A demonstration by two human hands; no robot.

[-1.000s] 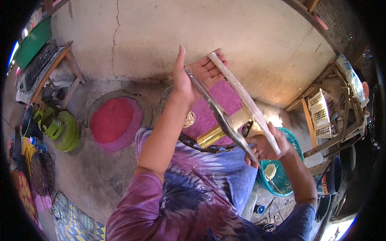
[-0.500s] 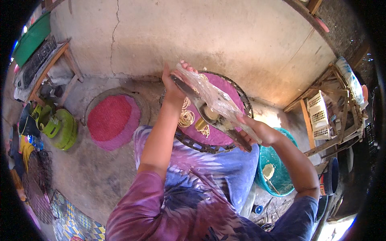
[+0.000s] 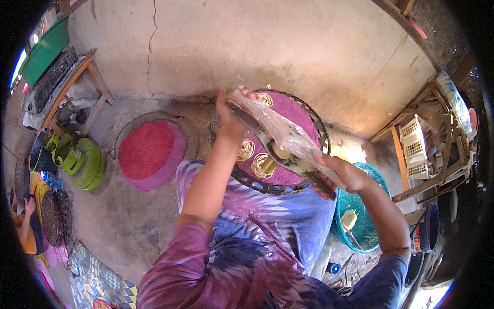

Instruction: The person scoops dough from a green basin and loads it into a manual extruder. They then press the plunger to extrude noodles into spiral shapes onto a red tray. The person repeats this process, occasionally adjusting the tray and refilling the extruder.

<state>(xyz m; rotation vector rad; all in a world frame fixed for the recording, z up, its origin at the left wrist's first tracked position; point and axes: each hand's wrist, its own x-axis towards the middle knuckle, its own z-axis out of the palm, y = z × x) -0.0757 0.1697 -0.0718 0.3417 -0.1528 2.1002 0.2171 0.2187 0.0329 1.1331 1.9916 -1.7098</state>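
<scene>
The press handles (image 3: pixel 284 126), spread a second ago, nearly meet, lying between my left hand (image 3: pixel 231 116) and right hand (image 3: pixel 346 174), fingers curled closed round them, though blur partly hides the left.

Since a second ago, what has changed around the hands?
The pale bar has swung leftward, closing toward the dark bar. The left hand, open before, now grips both at their far end. More pale strands show by the brass-coloured cylinder. Unchanged: the right hand holding the bars' near ends; the red mound.
</scene>
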